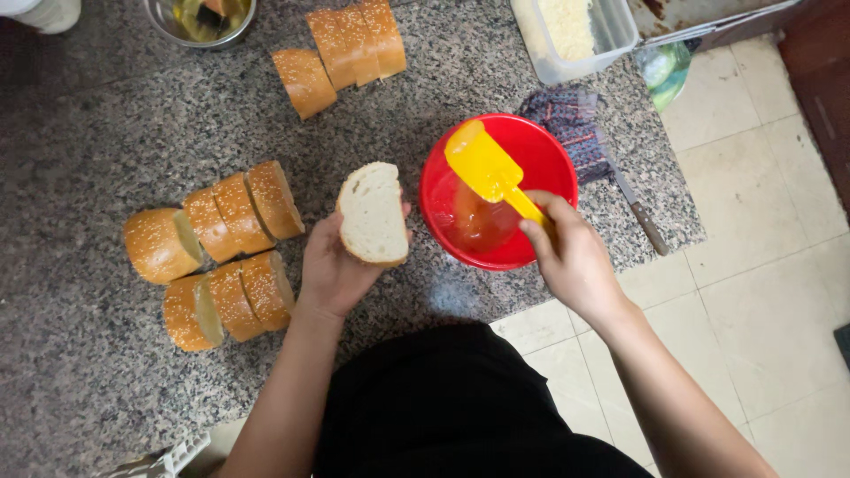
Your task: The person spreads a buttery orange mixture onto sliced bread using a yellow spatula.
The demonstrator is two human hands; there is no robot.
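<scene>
White-faced bread slice point(373, 215), cut side up and bare, rests in the left hand point(332, 270), fingers curled beneath its crust, just left of the red bowl point(443, 190). Right hand point(574, 257) fingers are wrapped tight on the handle of a yellow spatula point(485, 165), blade over the bowl's orange-red liquid. Nothing is spread yet. Sesame-crusted slices point(232, 257) stand in rows on the granite counter point(97, 124), all apparently uncoated; more point(341, 51) lie beyond.
</scene>
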